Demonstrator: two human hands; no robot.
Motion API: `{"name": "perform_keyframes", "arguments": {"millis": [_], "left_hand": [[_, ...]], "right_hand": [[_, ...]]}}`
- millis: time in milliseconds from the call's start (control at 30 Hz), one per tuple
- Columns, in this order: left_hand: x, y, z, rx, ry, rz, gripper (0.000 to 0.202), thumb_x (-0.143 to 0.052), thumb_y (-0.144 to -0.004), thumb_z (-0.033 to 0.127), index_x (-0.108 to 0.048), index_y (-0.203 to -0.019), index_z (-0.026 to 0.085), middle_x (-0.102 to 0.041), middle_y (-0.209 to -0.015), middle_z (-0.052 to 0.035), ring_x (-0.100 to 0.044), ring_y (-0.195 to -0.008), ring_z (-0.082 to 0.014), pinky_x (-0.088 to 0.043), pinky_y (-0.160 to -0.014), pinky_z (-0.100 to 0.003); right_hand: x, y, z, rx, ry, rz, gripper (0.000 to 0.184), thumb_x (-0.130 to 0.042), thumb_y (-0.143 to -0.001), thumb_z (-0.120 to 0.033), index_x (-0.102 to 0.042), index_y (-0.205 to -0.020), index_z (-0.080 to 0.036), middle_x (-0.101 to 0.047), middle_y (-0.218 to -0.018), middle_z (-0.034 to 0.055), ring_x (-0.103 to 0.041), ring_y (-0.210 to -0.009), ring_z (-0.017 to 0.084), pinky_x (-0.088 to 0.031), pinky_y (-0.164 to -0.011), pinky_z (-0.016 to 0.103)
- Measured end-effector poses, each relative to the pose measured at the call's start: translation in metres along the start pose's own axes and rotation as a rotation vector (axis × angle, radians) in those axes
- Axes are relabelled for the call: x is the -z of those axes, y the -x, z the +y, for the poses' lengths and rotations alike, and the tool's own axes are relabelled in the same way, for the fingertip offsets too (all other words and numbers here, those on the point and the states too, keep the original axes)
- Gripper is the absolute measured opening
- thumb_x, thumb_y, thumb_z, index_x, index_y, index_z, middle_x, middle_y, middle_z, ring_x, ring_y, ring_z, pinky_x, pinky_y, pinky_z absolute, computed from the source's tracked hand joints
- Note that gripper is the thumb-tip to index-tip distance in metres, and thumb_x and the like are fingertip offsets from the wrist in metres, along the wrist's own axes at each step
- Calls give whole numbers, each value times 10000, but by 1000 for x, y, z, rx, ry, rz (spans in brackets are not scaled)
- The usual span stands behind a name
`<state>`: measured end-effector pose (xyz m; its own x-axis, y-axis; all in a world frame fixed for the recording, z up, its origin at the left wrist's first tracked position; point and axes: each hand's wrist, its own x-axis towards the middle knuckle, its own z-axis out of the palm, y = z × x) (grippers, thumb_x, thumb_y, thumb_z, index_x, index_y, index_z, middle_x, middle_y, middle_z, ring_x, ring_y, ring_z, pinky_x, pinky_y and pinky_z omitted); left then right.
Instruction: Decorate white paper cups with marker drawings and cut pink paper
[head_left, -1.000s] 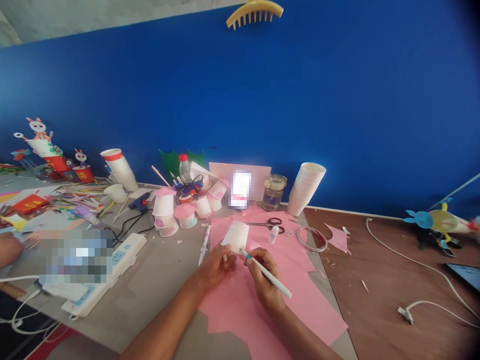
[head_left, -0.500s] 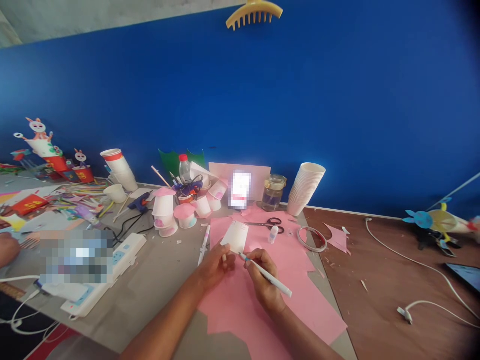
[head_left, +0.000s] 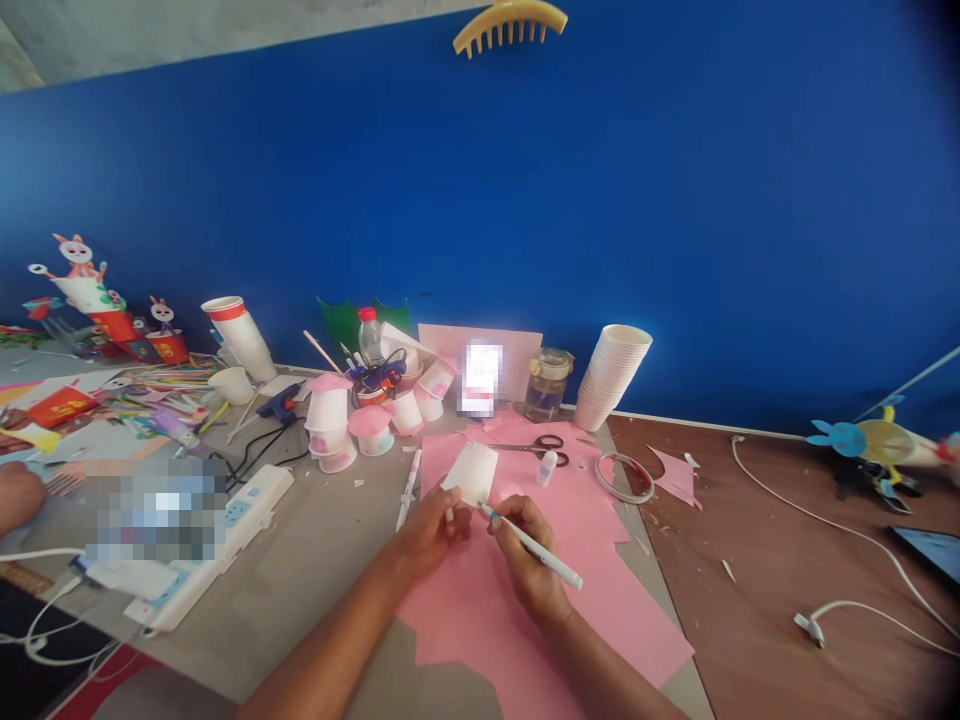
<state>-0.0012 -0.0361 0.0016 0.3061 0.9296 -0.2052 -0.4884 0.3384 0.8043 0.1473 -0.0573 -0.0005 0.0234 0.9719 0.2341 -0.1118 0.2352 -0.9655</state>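
My left hand (head_left: 435,528) is closed on the near end of a white paper cup (head_left: 472,468), which lies tilted away from me with small pink marks near its far edge. In my right hand (head_left: 529,555) is a white marker (head_left: 547,558), pinched near its blue-green tip; that tip is at the cup's near part, and I cannot tell whether it touches. Both hands are over pink paper (head_left: 562,600). Left of the cup lies another white marker (head_left: 409,488). Black-handled scissors (head_left: 550,446) and a small glue bottle (head_left: 547,468) rest to its right.
A lit phone (head_left: 480,380) leans at the back, beside a glass jar (head_left: 547,385) and a stack of paper cups (head_left: 613,375). Pink-topped cups (head_left: 330,420) stand left. A tape roll (head_left: 624,478) lies right. A power strip (head_left: 247,510) and another person's hand (head_left: 19,495) are far left.
The marker tip has shifted very slightly at the cup. At the far left, the other person's hand has moved a little to the right. Otherwise my hands hold the same pose.
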Motion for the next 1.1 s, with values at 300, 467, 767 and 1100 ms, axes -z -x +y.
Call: {"name": "perform_keyframes", "arguments": {"millis": [300, 467, 767, 1100], "left_hand": [[2, -1, 0, -23, 15, -27, 238, -599, -801, 408, -527, -796, 182, -356, -451, 82, -258, -448, -72, -270, -487, -219], [3, -3, -1, -13, 16, -27, 249, -606, -791, 416, -530, -795, 179, -355, -442, 85, -244, -437, -68, -262, -477, -216], [-1, -1, 1, -14, 5, 5, 304, -631, -767, 446, -489, -722, 181, -347, -436, 84, -272, -439, -71, -264, -471, -217], [0, -2, 1, -20, 4, -10, 289, -632, -757, 441, -530, -778, 172, -344, -435, 93, -243, -426, -64, -260, -469, -210]], "right_hand": [[-1, -1, -7, 15, -74, 90, 74, -582, -782, -276, -557, -752, -213, -577, -669, -4, -548, -651, 162, -448, -598, 280], [-1, -2, -7, -17, -78, 93, 89, -596, -772, -285, -562, -741, -208, -580, -653, -4, -545, -635, 160, -440, -576, 274], [-2, 1, -6, 0, -52, -8, 66, -599, -759, -263, -559, -745, -212, -550, -633, -22, -488, -566, 132, -394, -516, 245], [-2, -3, -9, -35, -88, 106, 124, -619, -761, -316, -560, -733, -211, -581, -661, -2, -564, -653, 170, -462, -597, 291]]}}
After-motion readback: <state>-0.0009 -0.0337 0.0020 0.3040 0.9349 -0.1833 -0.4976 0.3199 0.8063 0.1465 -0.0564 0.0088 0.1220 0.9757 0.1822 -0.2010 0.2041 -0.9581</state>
